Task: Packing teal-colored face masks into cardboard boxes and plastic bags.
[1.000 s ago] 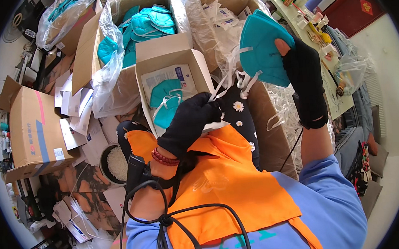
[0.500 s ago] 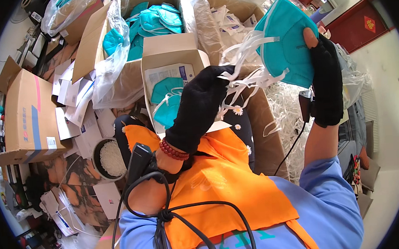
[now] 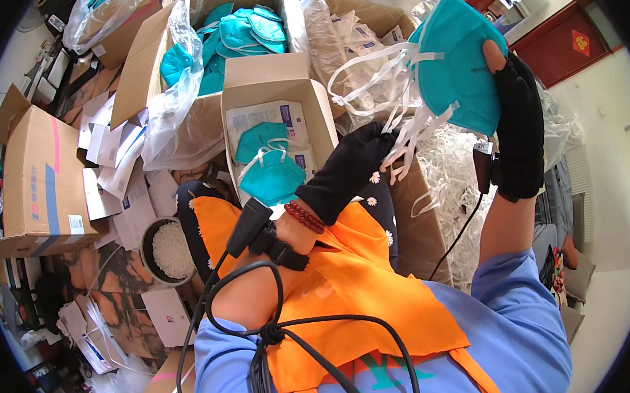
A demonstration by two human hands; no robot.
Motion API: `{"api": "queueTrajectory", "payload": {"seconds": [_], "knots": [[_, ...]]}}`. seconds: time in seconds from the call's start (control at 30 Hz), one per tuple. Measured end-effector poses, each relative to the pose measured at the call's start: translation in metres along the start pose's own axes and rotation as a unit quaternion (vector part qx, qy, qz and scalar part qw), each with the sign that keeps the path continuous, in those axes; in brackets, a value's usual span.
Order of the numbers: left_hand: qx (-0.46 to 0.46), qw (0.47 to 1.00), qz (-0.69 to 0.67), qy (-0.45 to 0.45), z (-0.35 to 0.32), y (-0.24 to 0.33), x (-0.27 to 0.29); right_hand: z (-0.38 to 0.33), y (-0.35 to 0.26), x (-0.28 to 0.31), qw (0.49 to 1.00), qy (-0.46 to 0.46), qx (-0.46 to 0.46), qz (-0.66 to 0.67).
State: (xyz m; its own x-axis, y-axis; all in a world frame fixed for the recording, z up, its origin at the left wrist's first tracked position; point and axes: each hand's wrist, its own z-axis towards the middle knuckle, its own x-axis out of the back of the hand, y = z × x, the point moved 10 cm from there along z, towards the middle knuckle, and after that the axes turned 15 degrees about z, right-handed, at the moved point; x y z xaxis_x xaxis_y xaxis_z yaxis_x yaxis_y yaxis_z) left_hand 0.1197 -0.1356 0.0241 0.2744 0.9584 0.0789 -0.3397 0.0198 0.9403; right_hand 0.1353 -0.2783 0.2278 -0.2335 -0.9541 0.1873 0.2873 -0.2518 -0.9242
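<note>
My right hand (image 3: 519, 131), in a black glove, holds up a stack of teal face masks (image 3: 459, 62) at the upper right. White elastic straps (image 3: 388, 89) hang from the stack. My left hand (image 3: 349, 168), also in a black glove, reaches up and grips these straps just below the masks. A small open cardboard box (image 3: 274, 79) stands in front of me with two teal masks (image 3: 269, 170) and white leaflets inside.
A large carton lined with clear plastic (image 3: 168, 82) holds several loose teal masks behind the small box. Another brown carton (image 3: 36, 179) stands at the left amid scattered white packets. A round bowl of white pieces (image 3: 165, 251) sits by my knee. Heaps of white straps (image 3: 453, 179) lie at the right.
My right hand has raised the mask stack higher and to the right. My left hand has risen from the small box to the hanging straps.
</note>
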Motion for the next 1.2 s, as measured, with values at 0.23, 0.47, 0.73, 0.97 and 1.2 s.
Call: {"api": "queueTrajectory", "payload": {"seconds": [0.23, 0.47, 0.73, 0.97, 1.2], "knots": [[-0.073, 0.995, -0.032, -0.061, -0.019, 0.021, -0.002, 0.002, 0.001, 0.007, 0.999, 0.031, 0.001, -0.012], [-0.075, 0.985, 0.144, -0.05, -0.032, 0.01, 0.0, 0.023, -0.008, -0.014, 0.97, -0.097, 0.06, -0.215], [0.128, 0.988, 0.031, -0.08, -0.045, -0.001, 0.008, 0.022, -0.005, -0.013, 0.971, -0.113, 0.059, -0.201], [-0.073, 0.971, 0.221, -0.051, -0.048, 0.04, 0.02, 0.037, 0.016, 0.012, 0.957, -0.096, 0.099, -0.254], [0.276, 0.945, -0.142, -0.106, -0.068, 0.014, 0.006, 0.035, 0.049, 0.023, 0.963, -0.089, 0.031, -0.254]]}}
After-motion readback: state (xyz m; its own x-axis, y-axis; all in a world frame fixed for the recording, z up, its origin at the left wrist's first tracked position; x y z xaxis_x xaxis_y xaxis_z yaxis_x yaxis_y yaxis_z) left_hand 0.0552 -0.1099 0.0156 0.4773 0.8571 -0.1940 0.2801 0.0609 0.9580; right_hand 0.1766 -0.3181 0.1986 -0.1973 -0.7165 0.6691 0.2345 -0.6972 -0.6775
